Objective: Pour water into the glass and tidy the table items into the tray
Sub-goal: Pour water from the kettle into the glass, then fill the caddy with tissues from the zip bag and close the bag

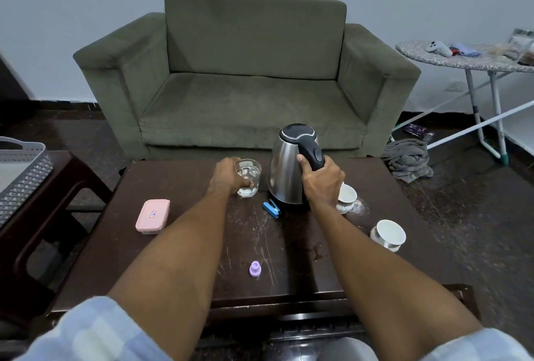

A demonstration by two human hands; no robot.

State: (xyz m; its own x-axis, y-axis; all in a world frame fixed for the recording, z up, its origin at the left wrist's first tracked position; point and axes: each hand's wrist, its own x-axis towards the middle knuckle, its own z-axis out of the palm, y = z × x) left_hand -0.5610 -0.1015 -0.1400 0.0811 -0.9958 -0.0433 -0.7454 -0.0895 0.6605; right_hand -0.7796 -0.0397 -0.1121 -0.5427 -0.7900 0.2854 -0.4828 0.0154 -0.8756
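Note:
A clear glass [250,172] with water in it stands at the far side of the dark wooden table [202,259]; my left hand [228,177] is wrapped around it. Right beside it stands a steel kettle [284,171], upright on the table, and my right hand [320,181] grips its black handle. A grey tray [27,175] sits on a stool at the left. On the table lie a pink lidded box [152,215], a blue stapler [271,209], a small purple cap [255,268] and two white cups [346,197] [388,235].
A green sofa [248,77] stands just behind the table. An ironing board [468,55] with small items is at the right, with a grey cloth heap [409,161] on the floor beneath. A wet spot [318,251] marks the table near the right cup.

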